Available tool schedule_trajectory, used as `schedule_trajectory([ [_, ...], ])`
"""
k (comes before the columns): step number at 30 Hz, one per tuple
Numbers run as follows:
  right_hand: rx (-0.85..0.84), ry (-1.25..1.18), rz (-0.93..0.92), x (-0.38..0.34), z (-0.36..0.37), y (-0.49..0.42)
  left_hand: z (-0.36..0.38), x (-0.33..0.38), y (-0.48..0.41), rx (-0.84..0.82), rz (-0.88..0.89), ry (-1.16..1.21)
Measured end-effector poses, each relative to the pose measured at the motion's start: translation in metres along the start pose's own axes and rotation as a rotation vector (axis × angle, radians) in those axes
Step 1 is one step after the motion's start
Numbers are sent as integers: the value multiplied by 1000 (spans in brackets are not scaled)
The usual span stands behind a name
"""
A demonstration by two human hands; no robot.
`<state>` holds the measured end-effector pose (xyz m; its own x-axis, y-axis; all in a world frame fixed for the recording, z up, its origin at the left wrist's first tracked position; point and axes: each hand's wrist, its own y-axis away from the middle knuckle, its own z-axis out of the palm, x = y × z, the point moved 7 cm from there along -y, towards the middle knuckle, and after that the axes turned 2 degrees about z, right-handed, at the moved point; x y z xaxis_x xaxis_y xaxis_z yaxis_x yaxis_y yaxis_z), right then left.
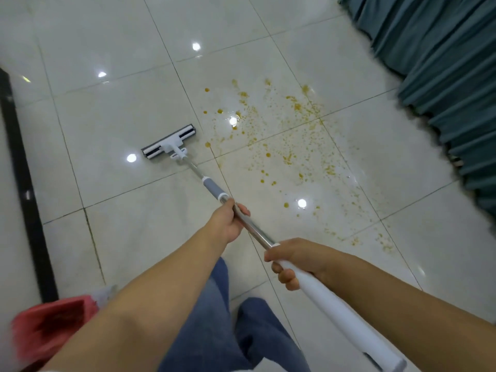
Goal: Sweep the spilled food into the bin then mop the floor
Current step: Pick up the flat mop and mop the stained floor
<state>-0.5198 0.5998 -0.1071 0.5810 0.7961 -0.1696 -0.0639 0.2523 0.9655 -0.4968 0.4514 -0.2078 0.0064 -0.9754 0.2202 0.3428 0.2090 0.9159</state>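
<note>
I have both hands on the mop (pixel 212 187). My left hand (pixel 228 224) is curled round the bare steel shaft just below the grey sleeve, and my right hand (pixel 292 260) is wrapped round the white grip further up, with the fingers closed underneath it. The mop head (pixel 169 142) lies flat on the tiled floor (pixel 112 108). Its right end is just beside the left edge of the yellow-brown spatter (pixel 281 135), apart from the nearest drops.

The spatter spreads right and toward me across several grout lines. It thins out near the teal curtain (pixel 442 76), whose hem bounds the floor on the right. A black strip (pixel 24 183) runs along the left side, well apart from the mop head, with bare tile between them. A blurred red object (pixel 51 328) sits at my lower left, close to my jeans (pixel 241 331); I cannot tell what it is.
</note>
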Motion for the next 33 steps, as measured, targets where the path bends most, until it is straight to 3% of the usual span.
schedule_trajectory([
  [7,42,172,102,122,-39,82,-18,-140,76,29,-115,-12],
  [13,70,259,137,115,-30,76,-24,-129,76,99,-45,-45],
  [21,-21,179,60,13,74,7,-64,22,18,121,126,-42],
  [33,-50,315,58,-252,188,-102,-54,308,-90,156,206,-45],
])
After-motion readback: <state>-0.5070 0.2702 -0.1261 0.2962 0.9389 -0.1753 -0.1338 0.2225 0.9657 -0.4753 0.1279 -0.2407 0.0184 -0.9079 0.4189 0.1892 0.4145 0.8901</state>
